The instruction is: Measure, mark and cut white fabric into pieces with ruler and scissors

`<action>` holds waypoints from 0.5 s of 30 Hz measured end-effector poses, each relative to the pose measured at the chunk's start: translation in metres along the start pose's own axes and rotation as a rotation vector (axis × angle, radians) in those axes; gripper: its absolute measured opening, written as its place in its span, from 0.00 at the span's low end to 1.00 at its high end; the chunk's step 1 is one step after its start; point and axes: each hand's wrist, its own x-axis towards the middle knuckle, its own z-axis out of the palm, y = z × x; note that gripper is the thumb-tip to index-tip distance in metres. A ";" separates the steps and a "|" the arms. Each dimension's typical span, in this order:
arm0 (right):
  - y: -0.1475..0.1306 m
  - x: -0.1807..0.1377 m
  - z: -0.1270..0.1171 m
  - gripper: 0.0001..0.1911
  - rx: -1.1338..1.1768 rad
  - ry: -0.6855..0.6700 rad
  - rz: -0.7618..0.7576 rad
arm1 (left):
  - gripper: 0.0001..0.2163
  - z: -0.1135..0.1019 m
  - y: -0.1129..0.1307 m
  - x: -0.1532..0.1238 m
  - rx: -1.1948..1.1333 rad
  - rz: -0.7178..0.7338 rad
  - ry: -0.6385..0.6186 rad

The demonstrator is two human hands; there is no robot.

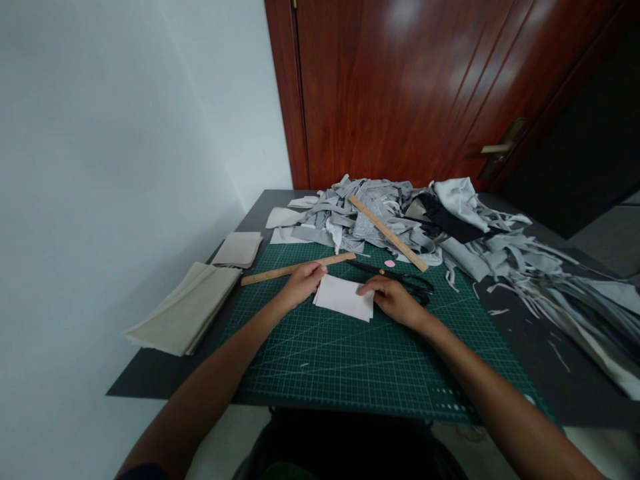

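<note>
Your forearms (pixel 215 383) span the cutting mat (pixel 350 373); over it, left hand (pixel 304 283) and right hand (pixel 396 301) pinch opposite ends of layered white cloth (pixel 344 298), probably steadying it; scissors (pixel 383 271) just beyond your right, presumably handy.

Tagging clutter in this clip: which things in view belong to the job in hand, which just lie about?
Likely the job:
white cloth pieces, in left hand and right hand
green mat beneath

Lying about, untouched:
grey scraps
far ruler on them
folded cloth, left
pink bit
black scissors, near ruler: possibly tools
</note>
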 end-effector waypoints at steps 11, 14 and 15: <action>0.000 0.002 -0.001 0.13 -0.044 0.101 -0.046 | 0.09 0.002 -0.001 0.002 -0.020 -0.024 0.045; 0.003 0.004 -0.003 0.11 0.007 0.122 -0.061 | 0.10 0.000 0.001 0.001 -0.053 -0.075 0.030; 0.004 0.004 -0.003 0.11 0.021 0.128 -0.051 | 0.11 0.000 0.002 0.001 -0.066 -0.093 0.024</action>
